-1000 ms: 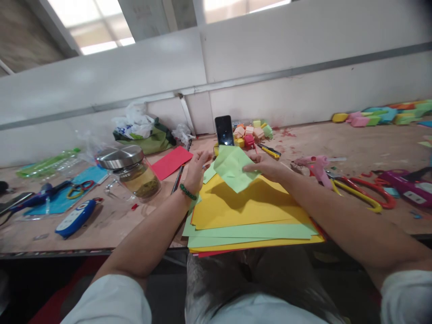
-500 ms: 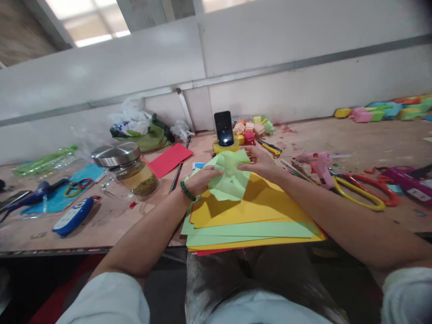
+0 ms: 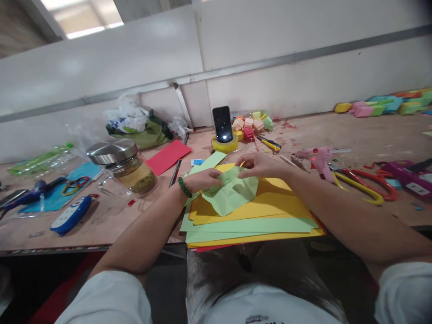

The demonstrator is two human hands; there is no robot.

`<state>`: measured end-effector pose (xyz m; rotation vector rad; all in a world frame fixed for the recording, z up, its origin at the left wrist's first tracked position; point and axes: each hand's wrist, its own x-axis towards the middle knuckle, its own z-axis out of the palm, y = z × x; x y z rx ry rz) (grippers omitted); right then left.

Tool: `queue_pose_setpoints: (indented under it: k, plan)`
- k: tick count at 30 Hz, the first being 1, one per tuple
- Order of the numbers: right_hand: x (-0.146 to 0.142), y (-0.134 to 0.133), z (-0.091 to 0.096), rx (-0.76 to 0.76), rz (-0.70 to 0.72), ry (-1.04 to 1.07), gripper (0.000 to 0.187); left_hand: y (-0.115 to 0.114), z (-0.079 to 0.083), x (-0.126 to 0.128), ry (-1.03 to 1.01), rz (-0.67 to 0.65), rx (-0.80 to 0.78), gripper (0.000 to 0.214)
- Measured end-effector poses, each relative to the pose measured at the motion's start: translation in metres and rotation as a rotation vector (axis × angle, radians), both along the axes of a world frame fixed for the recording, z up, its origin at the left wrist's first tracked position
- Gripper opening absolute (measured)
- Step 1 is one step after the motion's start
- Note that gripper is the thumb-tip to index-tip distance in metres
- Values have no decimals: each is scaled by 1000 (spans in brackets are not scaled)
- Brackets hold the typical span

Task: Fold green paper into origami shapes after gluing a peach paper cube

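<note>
A creased sheet of light green paper (image 3: 232, 193) is held between both hands, low over a stack of coloured paper. My left hand (image 3: 204, 181) pinches its left edge; a green bead bracelet circles that wrist. With thumb and fingers closed, my right hand (image 3: 258, 165) grips the upper right edge. Beneath lie yellow sheets (image 3: 280, 202) and light green sheets (image 3: 249, 226), their front ends reaching the table edge. Part of the creased sheet's far edge is hidden behind my fingers.
Behind the hands a phone (image 3: 222, 123) leans upright in a yellow tape roll (image 3: 225, 145). Left stands a glass jar mug (image 3: 130, 173) with a metal lid. To the right lie a pink glue gun (image 3: 320, 162), scissors (image 3: 367, 191) and a box cutter (image 3: 269, 143). Folded paper pieces (image 3: 251, 128) sit behind.
The creased green sheet has come down and tilted flatter over the stack. My right hand has lowered slightly with it, and both hands still hold the sheet.
</note>
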<state>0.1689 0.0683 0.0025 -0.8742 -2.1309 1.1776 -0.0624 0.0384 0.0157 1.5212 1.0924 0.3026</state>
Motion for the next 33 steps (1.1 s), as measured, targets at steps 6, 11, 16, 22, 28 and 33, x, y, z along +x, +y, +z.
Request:
queue_pose_setpoints:
  k: [6,11,16,22,28,33]
  plan:
    - [-5,-2,-9,-68,82,-64,27,-9,4,9,99,-7,81,6]
    - [0,1,-5,-85,110,-68,24,-7,4,8,144,99,110,12]
    - [0,-3,0,-36,124,-64,24,-5,4,7,188,81,135,13]
    - [3,-2,1,66,133,-60,24,-6,4,7,250,45,200,16]
    - [-7,-15,1,312,31,-28,21,-9,5,6,273,-58,260,20]
    - [-17,-27,0,556,-136,23,28,-9,1,8,201,-77,414,15]
